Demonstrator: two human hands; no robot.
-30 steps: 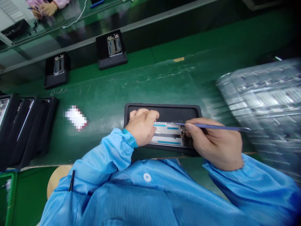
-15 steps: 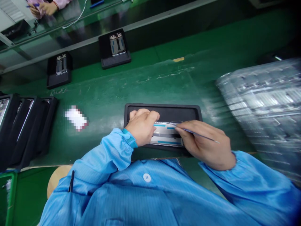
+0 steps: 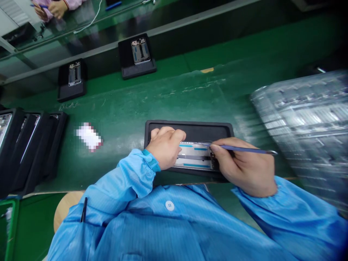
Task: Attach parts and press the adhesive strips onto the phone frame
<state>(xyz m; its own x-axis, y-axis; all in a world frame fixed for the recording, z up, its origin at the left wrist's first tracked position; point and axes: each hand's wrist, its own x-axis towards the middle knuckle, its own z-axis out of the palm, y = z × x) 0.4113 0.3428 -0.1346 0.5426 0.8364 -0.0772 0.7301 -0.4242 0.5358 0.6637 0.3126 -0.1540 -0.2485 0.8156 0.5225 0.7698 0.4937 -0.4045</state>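
Observation:
A phone frame [image 3: 194, 156] with blue strips lies in a black tray [image 3: 190, 127] in front of me on the green belt. My left hand [image 3: 164, 146] is curled, its fingers pressing down on the left end of the frame. My right hand [image 3: 244, 168] pinches thin blue tweezers [image 3: 244, 149], held nearly level, with the tip at the frame's upper edge near the right end. Both arms wear light blue sleeves.
Two black trays with phone frames [image 3: 137, 54] [image 3: 73, 78] ride the belt farther back. Several black trays [image 3: 27, 145] are stacked at the left. Clear plastic part trays [image 3: 307, 123] pile up at the right. A small white item [image 3: 88, 136] lies on the belt. Another person's hands [image 3: 51, 8] work at top left.
My right hand has swung the tweezers from a steep tilt back to nearly level and shifted slightly right. The two far trays have drifted right on the belt.

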